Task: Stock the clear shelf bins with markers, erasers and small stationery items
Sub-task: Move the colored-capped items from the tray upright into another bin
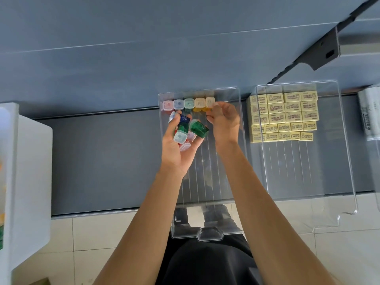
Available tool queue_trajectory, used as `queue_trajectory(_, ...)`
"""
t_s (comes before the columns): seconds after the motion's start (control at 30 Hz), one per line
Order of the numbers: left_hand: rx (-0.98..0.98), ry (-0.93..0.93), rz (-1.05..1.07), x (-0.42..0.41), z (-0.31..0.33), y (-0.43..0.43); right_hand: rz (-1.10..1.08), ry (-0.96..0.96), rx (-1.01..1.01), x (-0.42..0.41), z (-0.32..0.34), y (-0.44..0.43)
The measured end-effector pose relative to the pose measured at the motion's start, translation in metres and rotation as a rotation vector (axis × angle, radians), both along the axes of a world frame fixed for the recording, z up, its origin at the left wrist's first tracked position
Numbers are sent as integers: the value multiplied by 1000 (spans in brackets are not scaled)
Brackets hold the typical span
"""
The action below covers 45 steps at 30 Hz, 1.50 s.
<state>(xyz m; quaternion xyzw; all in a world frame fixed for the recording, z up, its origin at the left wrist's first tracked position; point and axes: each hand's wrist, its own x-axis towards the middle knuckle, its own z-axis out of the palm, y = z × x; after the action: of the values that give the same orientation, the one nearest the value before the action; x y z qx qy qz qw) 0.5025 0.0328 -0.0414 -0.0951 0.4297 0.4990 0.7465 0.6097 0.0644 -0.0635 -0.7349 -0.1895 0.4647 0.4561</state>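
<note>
Your left hand cups spare small capped items palm-up as ready supply, while your right hand pinches the end piece, extending the row just leftward along the clear bin's back wall.

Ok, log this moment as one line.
left hand: holds loose sharpeners | right hand: pinches sharpener at back row right end | clear bin: five lined up
</note>
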Motion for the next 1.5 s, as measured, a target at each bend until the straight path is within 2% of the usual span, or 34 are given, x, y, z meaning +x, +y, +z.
queue_trajectory(0.2,11,8,-17,-1,3,-1,73,-16,42,1,10,-25)
queue_trajectory(0.43,62,56,-62,2,17,-14,439,-152,114,9,40,-63)
queue_trajectory(0.57,97,28,-62,6,27,-36,533,-264,194,16,52,-82)
queue_trajectory(0.8,114,-119,24,13,38,-65,479,-289,322,24,59,-107)
queue_trajectory(1.03,108,-134,59,10,40,-70,446,-325,390,22,58,-117)
queue_trajectory(1.17,95,-182,67,5,45,-68,485,-457,341,20,58,-110)
queue_trajectory(1.3,54,-200,47,1,48,-59,469,-480,301,15,57,-100)
queue_trajectory(1.43,58,-215,15,-1,47,-45,379,-661,96,2,55,-90)
queue_trajectory(1.5,59,-194,-5,-2,43,-38,328,-661,40,-7,54,-84)
